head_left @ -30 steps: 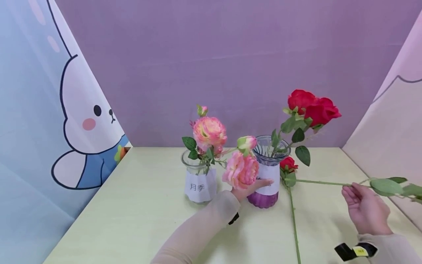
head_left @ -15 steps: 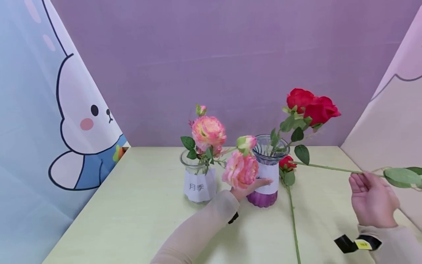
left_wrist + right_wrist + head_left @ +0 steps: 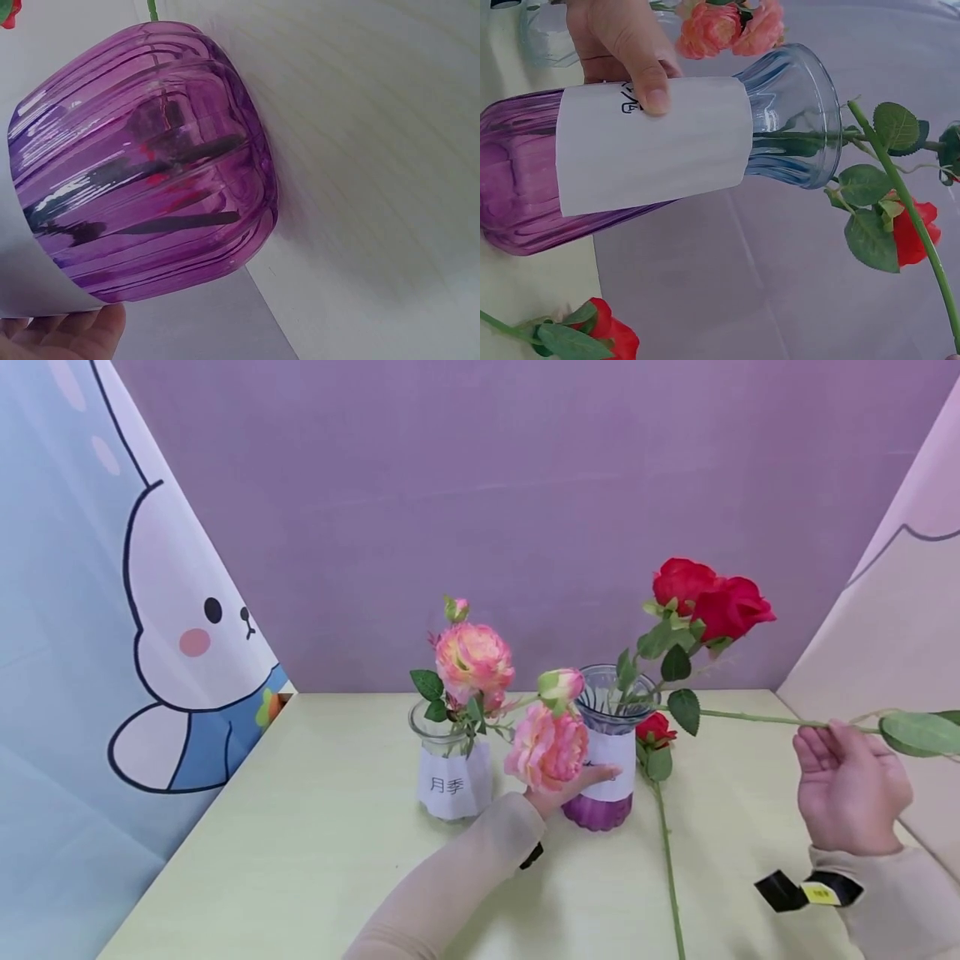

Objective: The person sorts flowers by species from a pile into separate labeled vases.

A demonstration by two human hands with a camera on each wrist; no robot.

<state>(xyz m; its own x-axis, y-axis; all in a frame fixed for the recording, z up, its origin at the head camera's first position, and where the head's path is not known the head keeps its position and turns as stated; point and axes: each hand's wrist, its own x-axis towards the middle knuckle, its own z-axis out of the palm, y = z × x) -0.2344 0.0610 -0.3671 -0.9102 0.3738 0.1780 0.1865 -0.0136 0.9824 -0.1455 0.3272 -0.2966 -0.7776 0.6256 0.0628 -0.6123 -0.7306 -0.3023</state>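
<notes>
My left hand (image 3: pixel 553 795) holds a purple-and-blue glass vase (image 3: pixel 597 812) round its white paper label, thumb across the front; the fingertips (image 3: pixel 111 330) show at the label's edge in the left wrist view. Two red roses (image 3: pixel 731 608) stand in this vase, leaning right. On the right, my right hand (image 3: pixel 853 793) pinches a green flower stem (image 3: pixel 750 717) between thumb and fingers, above the table. The stem lies nearly level, its bare end close to the vase rim (image 3: pixel 837 112). Its leaves (image 3: pixel 921 732) run toward the right edge, and its bloom is out of the head view.
A clear glass vase (image 3: pixel 453 810) with a label and pink flowers (image 3: pixel 474 657) stands left of my left hand; one pink bloom (image 3: pixel 551 747) hangs over that hand. Another red rose (image 3: pixel 656 730) lies on the table right of the purple vase. A purple backdrop (image 3: pixel 480 510) rises behind.
My right hand has risen and shifted slightly right, lifting the stem from below the vase rim to about rim height. The left hand and vase have stayed in place.
</notes>
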